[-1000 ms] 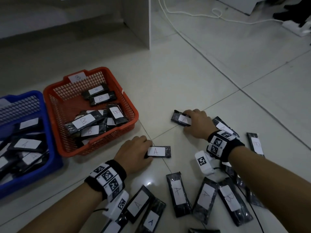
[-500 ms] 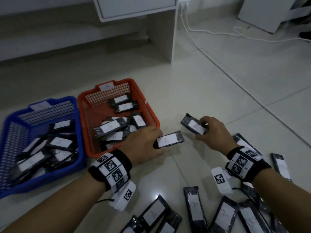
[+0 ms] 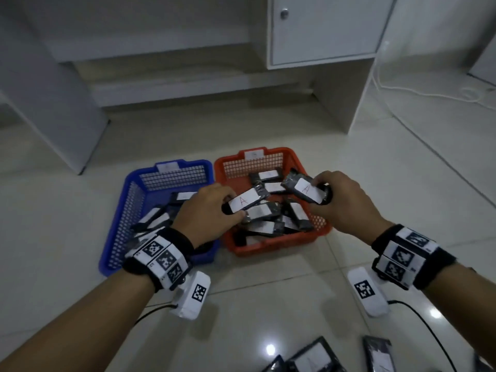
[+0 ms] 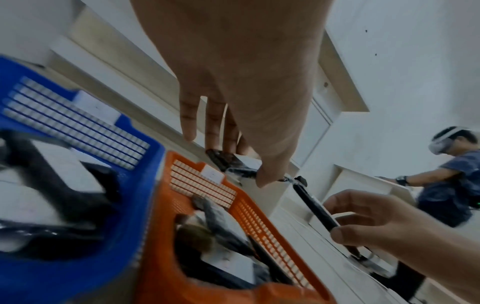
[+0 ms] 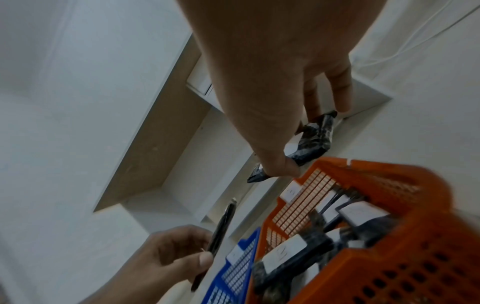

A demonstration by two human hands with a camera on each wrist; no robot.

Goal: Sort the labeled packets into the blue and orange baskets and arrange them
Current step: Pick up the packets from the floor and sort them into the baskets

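While each of your hands carries one packet marked "A" above the baskets, you are in the carrying stage of the sort, with neither packet released yet. Your left hand (image 3: 208, 214) pinches the near end of its packet (image 3: 245, 201) between thumb and fingers, and it hangs over the seam between the blue basket (image 3: 122, 226) and the orange basket (image 3: 319, 230), reaching out over the orange one's left side. Your right hand (image 3: 346, 202) grips the second packet (image 3: 306, 189) by its right end, above the orange basket's far right corner. Judging by the one packet label I can read in the blue basket, which also looks like an "A", both packets likely belong there, though the tags on the baskets' far rims are too small to read. If so, the next move calls for swinging both hands leftward, lowering them inside the blue walls, and letting go so the packets lie flat, label up. Each packet is a slim dark crinkled wrapper with a white label bearing a red handwritten letter; it looks light and slightly floppy. Both baskets already hold loose, overlapping piles, so arranging remains. More packets (image 3: 312, 357) wait on the floor (image 3: 268, 304) near you.
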